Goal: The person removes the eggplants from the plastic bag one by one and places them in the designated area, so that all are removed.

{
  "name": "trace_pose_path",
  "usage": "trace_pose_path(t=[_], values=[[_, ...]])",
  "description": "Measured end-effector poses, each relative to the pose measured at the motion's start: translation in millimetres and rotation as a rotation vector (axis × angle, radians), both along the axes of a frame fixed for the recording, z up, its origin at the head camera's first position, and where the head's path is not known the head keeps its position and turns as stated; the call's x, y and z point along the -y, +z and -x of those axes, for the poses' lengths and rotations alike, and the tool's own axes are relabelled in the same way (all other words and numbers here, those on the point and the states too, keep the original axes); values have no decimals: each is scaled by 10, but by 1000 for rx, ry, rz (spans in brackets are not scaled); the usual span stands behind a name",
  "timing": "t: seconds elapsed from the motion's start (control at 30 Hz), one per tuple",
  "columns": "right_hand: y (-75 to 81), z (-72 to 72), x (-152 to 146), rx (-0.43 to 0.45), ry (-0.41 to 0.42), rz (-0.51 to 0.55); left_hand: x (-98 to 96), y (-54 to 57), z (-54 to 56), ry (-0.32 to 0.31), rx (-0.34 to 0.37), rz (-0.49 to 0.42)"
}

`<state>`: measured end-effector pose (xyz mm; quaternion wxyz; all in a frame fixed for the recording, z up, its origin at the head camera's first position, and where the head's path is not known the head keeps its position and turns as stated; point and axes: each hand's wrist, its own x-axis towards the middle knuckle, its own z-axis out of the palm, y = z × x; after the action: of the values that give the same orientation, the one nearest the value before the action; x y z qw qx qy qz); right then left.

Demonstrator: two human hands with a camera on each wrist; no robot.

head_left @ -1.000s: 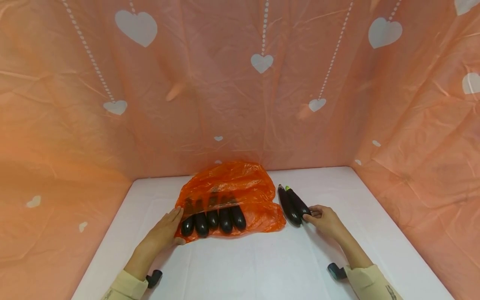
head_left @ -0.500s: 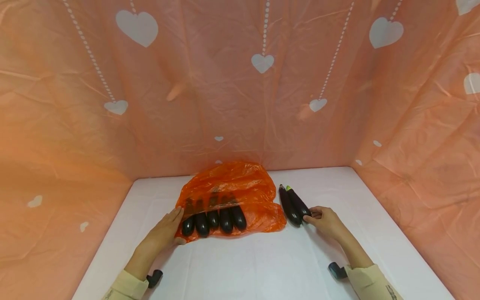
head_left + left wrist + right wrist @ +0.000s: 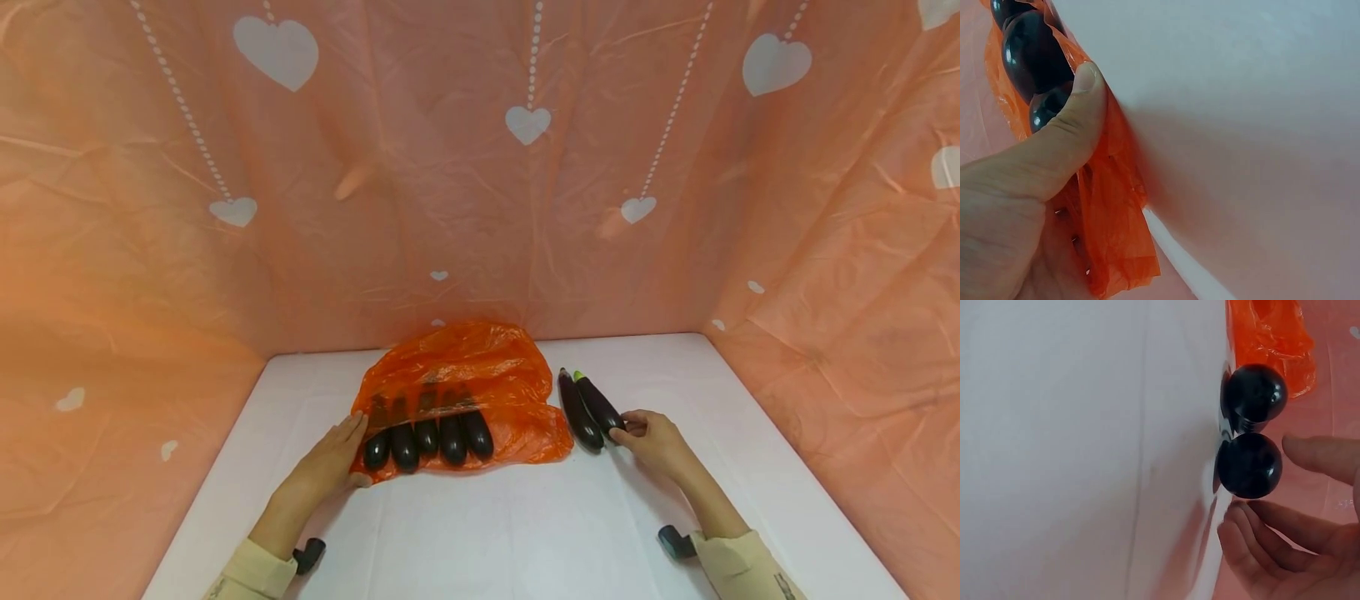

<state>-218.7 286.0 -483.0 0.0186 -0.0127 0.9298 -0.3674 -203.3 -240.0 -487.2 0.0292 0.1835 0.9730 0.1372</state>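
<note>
Several dark, glossy eggplants (image 3: 405,450) lie side by side in a thin orange plastic bag (image 3: 517,433), their rounded ends toward the person. My left hand (image 3: 330,454) rests along the bag's left edge, fingers extended and thumb (image 3: 1085,94) pressing the plastic beside the nearest eggplant. To the right of the bag, two more eggplants lie close together on the table. My right hand (image 3: 654,443) holds the rounded end of the right-hand eggplant (image 3: 598,406) between thumb and fingers. The other eggplant (image 3: 579,417) lies on its left, untouched. Left fingertips are hidden behind the bag in the left wrist view.
A white-covered table (image 3: 510,533) carries everything. Orange sheeting with white hearts (image 3: 528,125) hangs around the back and sides. Small dark devices (image 3: 309,556) are strapped at both wrists.
The rounded end of the right-hand eggplant has shifted slightly right with my right hand, so the gap between the two loose eggplants is a little wider. My left hand stays at the bag.
</note>
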Motion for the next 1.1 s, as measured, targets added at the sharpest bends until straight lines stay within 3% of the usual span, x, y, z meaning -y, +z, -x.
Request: trace_pose_path(t=[0.3,0.53,1.1], values=[[91,-62,126,-108,-33,5,-9,6,-2,-4,4,-5],[150,-123,314,-184,22,20,-6,19,-3,1,18,-1],[143,-183,857,-216,186,93,-15,57,-27,-5,17,3]])
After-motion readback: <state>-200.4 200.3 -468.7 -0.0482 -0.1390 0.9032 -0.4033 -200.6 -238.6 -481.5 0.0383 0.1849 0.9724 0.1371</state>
